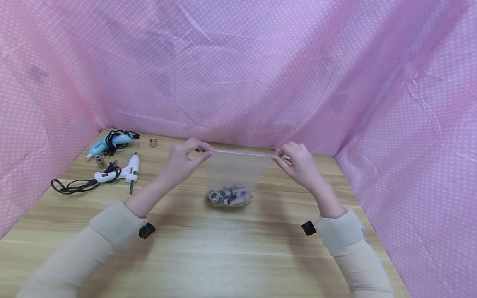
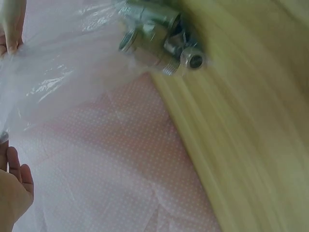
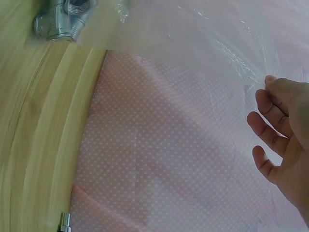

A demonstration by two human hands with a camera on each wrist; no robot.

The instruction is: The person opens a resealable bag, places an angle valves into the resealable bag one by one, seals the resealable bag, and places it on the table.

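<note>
A clear plastic zip bag [image 1: 238,169] is stretched out by its top edge between both hands in the head view. My left hand [image 1: 183,159] pinches the top left corner between thumb and forefinger. At the opposite corner, my right hand [image 1: 298,163] pinches the edge the same way; the right wrist view shows its other fingers [image 3: 270,135] loosely curled. Several shiny metal pipe fittings [image 1: 229,196] lie bunched in the bottom of the bag, low over the wooden table. The left wrist view shows the fittings [image 2: 154,36] close, some with threaded ends.
At the left of the table [image 1: 208,265] lie a blue glue gun [image 1: 100,147] with a coiled cord and a white glue gun [image 1: 130,169]. A metal fitting [image 1: 100,162] stands between them; another with red inside [image 1: 153,142] stands farther back. Pink dotted cloth [image 1: 238,74] surrounds the table.
</note>
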